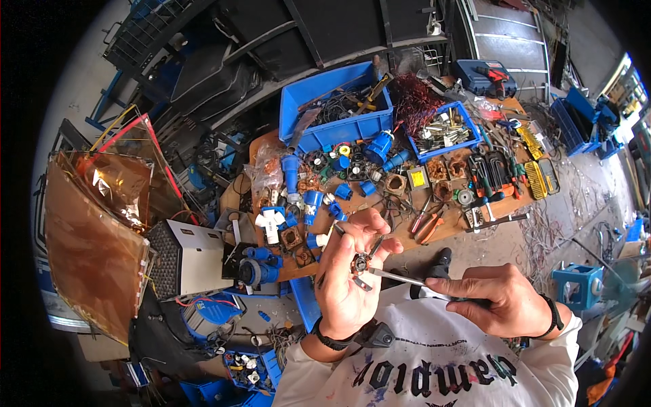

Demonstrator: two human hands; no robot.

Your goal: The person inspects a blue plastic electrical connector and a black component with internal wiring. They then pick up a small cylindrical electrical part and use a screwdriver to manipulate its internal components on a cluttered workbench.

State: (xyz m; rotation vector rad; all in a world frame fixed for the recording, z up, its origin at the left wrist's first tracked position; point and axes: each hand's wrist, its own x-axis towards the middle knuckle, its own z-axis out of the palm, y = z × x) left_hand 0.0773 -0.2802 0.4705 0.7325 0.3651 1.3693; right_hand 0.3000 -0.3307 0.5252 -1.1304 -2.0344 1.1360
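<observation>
My left hand (342,285) is raised in front of the bench, its fingers curled round a small dark part (360,264) with copper-coloured bits and flat metal tabs sticking out. My right hand (491,298) grips a screwdriver (400,278), whose handle is mostly hidden in the fingers. The shaft reaches leftward to the part, with the tip at or beside its lower right; whether it is seated in anything is too small to tell.
The wooden bench (441,230) holds blue plug housings (312,207), a large blue crate (305,139) of tools and cables, a smaller bin (434,132) of metal pieces, and several hand tools (495,176). A light cabinet (193,258) and brown sheets (95,244) stand at left.
</observation>
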